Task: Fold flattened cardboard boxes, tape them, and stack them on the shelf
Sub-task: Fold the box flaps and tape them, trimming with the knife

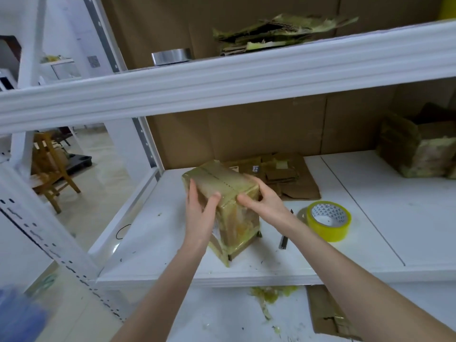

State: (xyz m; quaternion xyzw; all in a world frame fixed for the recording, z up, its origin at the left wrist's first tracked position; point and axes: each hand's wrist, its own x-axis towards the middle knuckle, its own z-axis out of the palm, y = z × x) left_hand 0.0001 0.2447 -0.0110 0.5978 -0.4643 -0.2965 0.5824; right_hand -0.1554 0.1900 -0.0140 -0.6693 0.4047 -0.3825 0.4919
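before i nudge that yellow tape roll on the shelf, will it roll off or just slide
The tape roll lies flat on the shelf, hole facing up, so a nudge would probably slide it, not roll it. Its winding looks thick, so it is likely stiff and fairly heavy for its size. The glossy outer face may feel slick.

Two hands show, the left hand [199, 213] and the right hand [264, 201], with one taped cardboard box [222, 180]. There are two tape rolls: one yellow tape roll [338, 232] and one silver tape roll [171, 56]. Also one open cardboard box [414, 149], one wooden chair [50, 166], and two cardboard piles: a flattened cardboard pile [286, 174] and a torn cardboard pile [278, 33].
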